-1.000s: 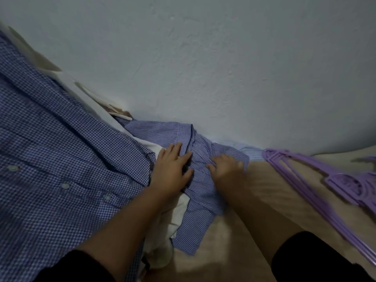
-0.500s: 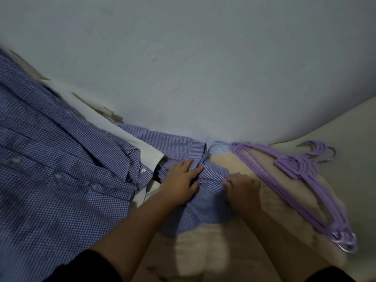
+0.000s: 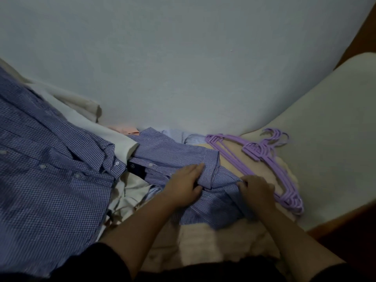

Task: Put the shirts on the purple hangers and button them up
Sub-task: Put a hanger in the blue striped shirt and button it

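Observation:
A blue striped shirt [image 3: 173, 153] lies crumpled on the beige bed [image 3: 203, 247] in the middle. My left hand [image 3: 183, 188] rests on it, thumb and fingers closed round a fold of its collar. My right hand [image 3: 255, 190] pinches the same shirt's fabric just to the right. A stack of purple hangers [image 3: 262, 159] lies right of the shirt, touching my right hand's far side. A large blue checked shirt [image 3: 50, 180] with white buttons is spread across the left.
White and cream garments [image 3: 85, 123] lie under the checked shirt near the pale wall [image 3: 183, 68]. A cream pillow or mattress edge [image 3: 329, 129] sits at the right, with a dark floor corner beyond it.
The view has swung right, showing more of the hangers. Both hands stay on the striped shirt, which is bunched closer to the hangers than before.

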